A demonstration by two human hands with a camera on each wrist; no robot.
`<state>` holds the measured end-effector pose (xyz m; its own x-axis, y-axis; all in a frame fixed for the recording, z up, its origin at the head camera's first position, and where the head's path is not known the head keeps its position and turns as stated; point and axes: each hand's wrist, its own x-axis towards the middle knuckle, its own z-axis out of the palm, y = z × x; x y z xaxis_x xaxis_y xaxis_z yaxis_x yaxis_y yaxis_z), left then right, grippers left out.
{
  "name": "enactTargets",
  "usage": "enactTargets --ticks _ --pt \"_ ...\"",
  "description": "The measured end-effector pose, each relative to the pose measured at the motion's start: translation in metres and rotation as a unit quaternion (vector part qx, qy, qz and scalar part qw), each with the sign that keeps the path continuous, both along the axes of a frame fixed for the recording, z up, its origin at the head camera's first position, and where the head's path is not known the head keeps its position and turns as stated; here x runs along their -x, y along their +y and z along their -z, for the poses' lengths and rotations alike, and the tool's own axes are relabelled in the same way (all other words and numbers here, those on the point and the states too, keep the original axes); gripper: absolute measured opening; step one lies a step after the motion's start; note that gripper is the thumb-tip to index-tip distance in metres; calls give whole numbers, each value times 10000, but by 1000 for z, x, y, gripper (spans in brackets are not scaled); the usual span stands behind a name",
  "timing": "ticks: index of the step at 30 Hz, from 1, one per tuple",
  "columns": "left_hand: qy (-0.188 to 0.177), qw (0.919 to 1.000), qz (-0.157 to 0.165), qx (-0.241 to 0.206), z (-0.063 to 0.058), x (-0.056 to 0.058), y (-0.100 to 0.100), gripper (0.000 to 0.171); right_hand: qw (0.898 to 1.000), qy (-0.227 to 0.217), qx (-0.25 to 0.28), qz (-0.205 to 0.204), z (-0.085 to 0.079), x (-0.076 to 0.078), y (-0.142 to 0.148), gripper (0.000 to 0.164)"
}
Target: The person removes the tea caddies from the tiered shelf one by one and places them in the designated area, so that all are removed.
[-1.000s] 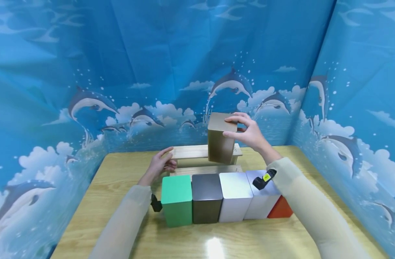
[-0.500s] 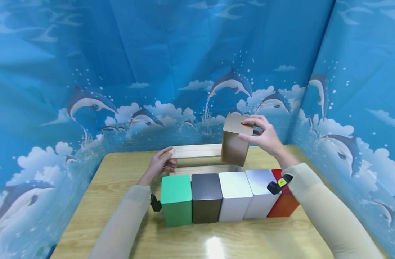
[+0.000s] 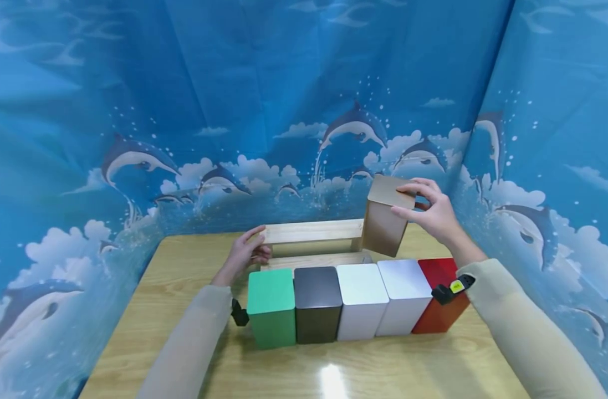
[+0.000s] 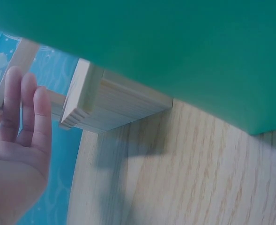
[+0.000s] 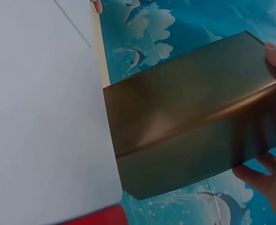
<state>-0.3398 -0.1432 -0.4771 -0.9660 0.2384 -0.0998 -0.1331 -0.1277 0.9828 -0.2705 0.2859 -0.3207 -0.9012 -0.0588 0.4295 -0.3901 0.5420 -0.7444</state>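
Note:
Raised above the right end of a pale wooden rack (image 3: 313,231) is a tall bronze metal tin (image 3: 386,221), tilted, with a flat gold-toned top. My right hand (image 3: 428,208) grips it near its top, thumb on the near side and fingers across the upper edge. In the right wrist view the bronze tin (image 5: 194,112) hangs beyond a large white face, with fingers at its right end. My left hand (image 3: 244,252) holds the left end of the rack's top rail; in the left wrist view, several fingers of the left hand (image 4: 20,150) look fairly straight.
In front of the rack stands a row of upright tins: green (image 3: 271,310), black (image 3: 317,305), white (image 3: 362,302), silver-white (image 3: 404,296) and red (image 3: 440,299). They hide the rack's lower part. A dolphin-print curtain (image 3: 284,111) encloses the wooden table (image 3: 184,277).
My right hand has carried the bronze tin rightward along the rack, uncovering more of the top rail. The red tin shows more fully. My left hand has stayed in place.

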Motion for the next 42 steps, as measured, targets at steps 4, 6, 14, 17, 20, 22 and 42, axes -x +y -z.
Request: enactTargets --ticks 4,6,14,17,20,22,42 --pt "25 10000 -12 62 -1 0 -1 45 9998 100 -3 168 2 -1 10 46" --pt "35 10000 -26 85 -1 1 -2 46 9996 174 -23 233 4 -2 15 46" --pt "-12 9999 -72 96 -1 1 0 46 9977 383 -98 553 10 -10 35 44" --pt "19 9999 -78 103 -2 0 -1 46 9968 394 -118 686 13 -13 41 45" --pt "62 9999 -52 122 -3 -1 -1 47 9955 358 -104 872 16 -15 48 45" --pt "75 9999 -43 122 -3 -1 -1 47 9945 336 -63 987 18 -17 52 45" --pt "-68 9998 94 147 -7 -3 -2 47 9818 16 32 1900 41 -41 91 50"
